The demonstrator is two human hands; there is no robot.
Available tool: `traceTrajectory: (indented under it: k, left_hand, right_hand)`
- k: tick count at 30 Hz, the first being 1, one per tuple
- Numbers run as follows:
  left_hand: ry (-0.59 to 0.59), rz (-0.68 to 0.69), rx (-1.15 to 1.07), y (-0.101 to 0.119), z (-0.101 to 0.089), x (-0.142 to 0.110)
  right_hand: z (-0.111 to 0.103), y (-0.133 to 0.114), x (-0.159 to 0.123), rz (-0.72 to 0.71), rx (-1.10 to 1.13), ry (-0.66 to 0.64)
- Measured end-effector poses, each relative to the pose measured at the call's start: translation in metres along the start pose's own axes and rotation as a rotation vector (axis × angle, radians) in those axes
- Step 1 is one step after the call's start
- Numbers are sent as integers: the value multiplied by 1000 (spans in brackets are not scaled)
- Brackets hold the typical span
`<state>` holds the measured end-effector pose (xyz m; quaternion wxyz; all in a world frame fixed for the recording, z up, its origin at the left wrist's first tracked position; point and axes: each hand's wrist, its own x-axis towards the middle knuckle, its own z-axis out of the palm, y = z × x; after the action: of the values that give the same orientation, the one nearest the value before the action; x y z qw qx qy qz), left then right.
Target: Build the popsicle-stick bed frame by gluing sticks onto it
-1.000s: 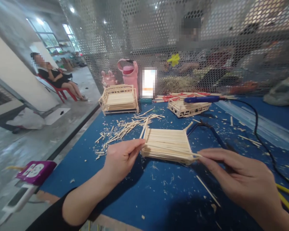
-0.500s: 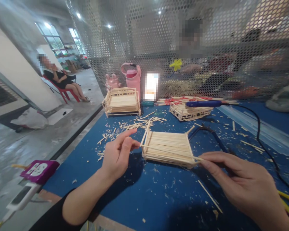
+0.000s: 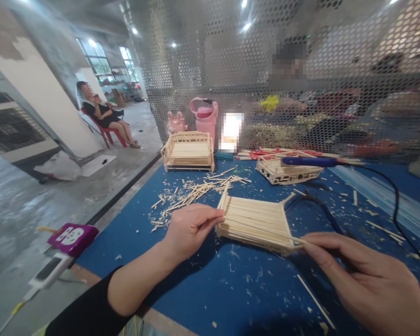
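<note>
A flat panel of glued wooden sticks (image 3: 255, 221) lies on the blue table mat (image 3: 231, 284) in front of me. My left hand (image 3: 191, 228) pinches its left edge between thumb and fingers. My right hand (image 3: 367, 280) grips the panel's right front corner, where a thin stick pokes out. A heap of loose sticks and offcuts (image 3: 192, 191) lies just behind my left hand.
A finished stick bed (image 3: 189, 151) and a second stick frame (image 3: 289, 170) stand at the back. A blue-handled tool (image 3: 310, 161) with a black cord rests on that frame. A pink bottle (image 3: 206, 119), a perforated metal screen, a purple socket strip (image 3: 73, 234) at the left edge, people beyond.
My left hand let go of the panel's left edge, lifted with fingers apart, then closed on that edge again. The right hand kept its hold. The view shifted left.
</note>
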<state>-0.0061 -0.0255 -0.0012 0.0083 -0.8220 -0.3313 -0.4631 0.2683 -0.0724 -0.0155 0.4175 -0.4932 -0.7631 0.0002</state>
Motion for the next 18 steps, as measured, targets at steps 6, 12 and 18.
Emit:
traceTrajectory:
  k: [6, 12, 18]
  left_hand:
    - [14, -109, -33, 11, 6, -11]
    - [92, -441, -169, 18, 7, -14]
    - [113, -381, -86, 9, 8, -9]
  right_hand:
    - [-7, 3, -4, -11, -76, -6]
    - [0, -6, -1, -40, -17, 50]
    - [8, -14, 8, -7, 131, 133]
